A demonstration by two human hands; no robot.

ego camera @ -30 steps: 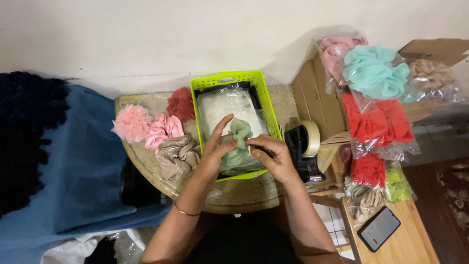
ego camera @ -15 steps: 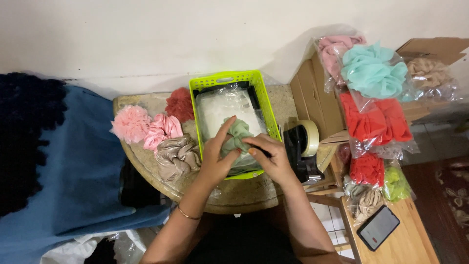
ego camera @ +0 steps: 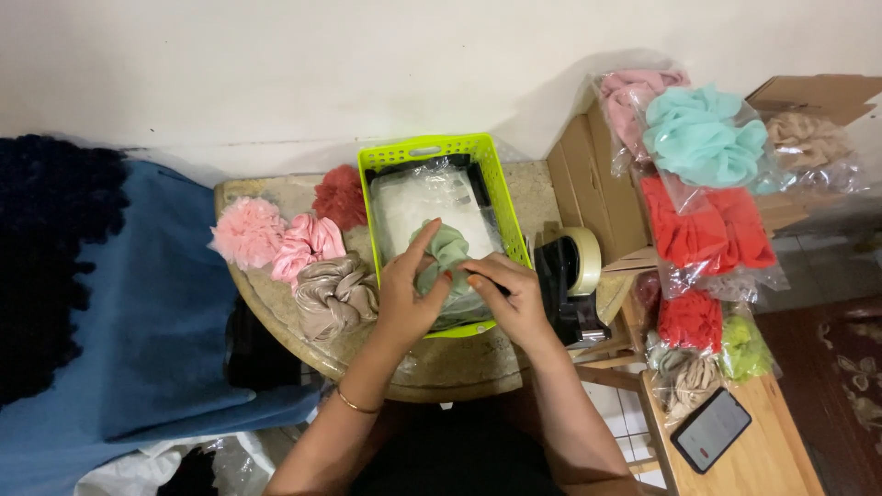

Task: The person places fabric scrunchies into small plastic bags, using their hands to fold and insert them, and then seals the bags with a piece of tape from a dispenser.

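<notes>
Since the earlier frame both hands have drawn closer together over the lime basket [ego camera: 501,188] on the worktop [ego camera: 276,197], the left hand [ego camera: 404,296] and right hand [ego camera: 510,292] fingers pinching the sage-green scrunchie [ego camera: 446,253] between them, above the clear bags [ego camera: 418,197] inside.

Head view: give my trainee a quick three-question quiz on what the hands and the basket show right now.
1. True or false: both hands touch the green scrunchie.
2. Where is that scrunchie? A) over the basket B) on the phone C) on the blue cloth
3. What lies nearest the left hand, outside the basket?

Key
1. True: the right hand pinches it too.
2. A, above the clear bags.
3. The beige scrunchie.
</notes>
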